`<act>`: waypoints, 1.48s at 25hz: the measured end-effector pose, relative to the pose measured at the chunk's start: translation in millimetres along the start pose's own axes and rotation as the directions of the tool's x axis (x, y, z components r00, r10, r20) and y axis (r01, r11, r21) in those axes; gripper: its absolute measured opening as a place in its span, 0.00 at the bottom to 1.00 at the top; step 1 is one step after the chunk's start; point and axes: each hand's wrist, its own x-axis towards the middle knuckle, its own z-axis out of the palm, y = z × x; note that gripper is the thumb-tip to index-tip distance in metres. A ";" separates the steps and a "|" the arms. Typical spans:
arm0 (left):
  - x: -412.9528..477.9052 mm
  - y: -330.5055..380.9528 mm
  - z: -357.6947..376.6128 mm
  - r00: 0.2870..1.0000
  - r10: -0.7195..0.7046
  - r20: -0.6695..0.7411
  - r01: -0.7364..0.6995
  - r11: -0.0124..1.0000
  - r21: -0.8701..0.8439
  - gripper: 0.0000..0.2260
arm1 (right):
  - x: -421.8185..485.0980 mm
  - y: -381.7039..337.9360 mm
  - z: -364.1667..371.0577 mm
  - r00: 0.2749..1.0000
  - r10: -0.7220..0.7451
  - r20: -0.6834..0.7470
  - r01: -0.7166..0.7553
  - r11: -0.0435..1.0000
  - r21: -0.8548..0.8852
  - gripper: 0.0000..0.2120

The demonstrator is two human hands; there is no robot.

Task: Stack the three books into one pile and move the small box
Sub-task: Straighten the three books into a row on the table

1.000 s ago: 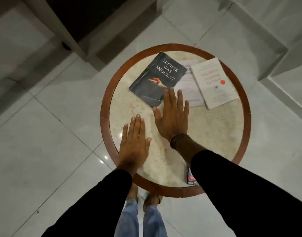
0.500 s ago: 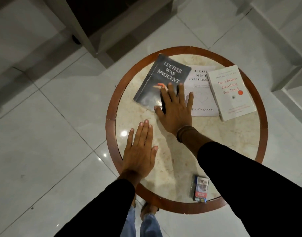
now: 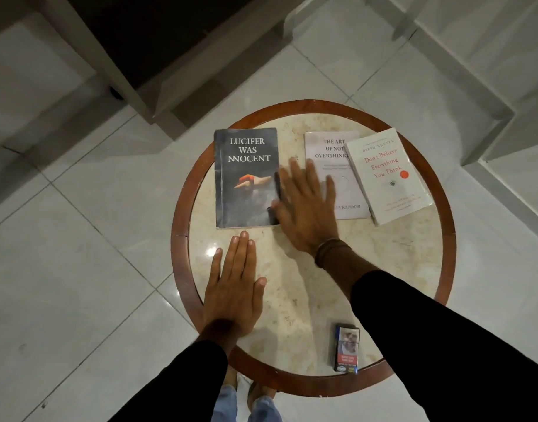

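On a round marble-topped table with a wooden rim [image 3: 182, 226], the left hand [image 3: 232, 287] lies flat and empty, just short of the dark grey paperback [image 3: 246, 178], its long axis running away from the person. The right hand [image 3: 307, 205], blurred, fingers spread and holding nothing, lies between it and the pale lilac paperback [image 3: 328, 153], partly under the white paperback [image 3: 389, 175]. The small cigarette box [image 3: 347, 348] sits near the front rim, nearer the right arm.

Dim light, glare, motion blur
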 end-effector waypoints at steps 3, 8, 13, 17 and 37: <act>-1.0 -1.3 1.3 1.000 0.013 0.000 -0.013 1.000 -0.011 0.32 | -24.8 67.6 -14.7 0.946 0.314 -0.082 -0.309 0.949 0.070 0.29; -1.2 -2.4 3.5 1.000 0.016 0.026 -0.016 1.000 -0.001 0.32 | -55.8 149.7 -32.8 0.884 0.437 0.167 -0.440 0.898 -0.022 0.30; -3.3 -3.8 2.0 0.999 0.009 0.041 -0.008 1.000 -0.024 0.32 | -54.2 133.3 -31.9 0.742 0.660 0.120 -0.663 0.748 -0.012 0.31; -2.6 -2.7 0.8 0.999 0.005 0.043 -0.005 1.000 -0.021 0.33 | -50.4 122.0 -35.8 0.659 0.743 0.117 -0.746 0.665 -0.020 0.31; -0.6 -3.8 -1.0 0.998 0.008 0.060 -0.007 1.000 -0.015 0.32 | 37.3 73.9 -70.5 0.624 0.654 0.428 -0.780 0.556 0.288 0.34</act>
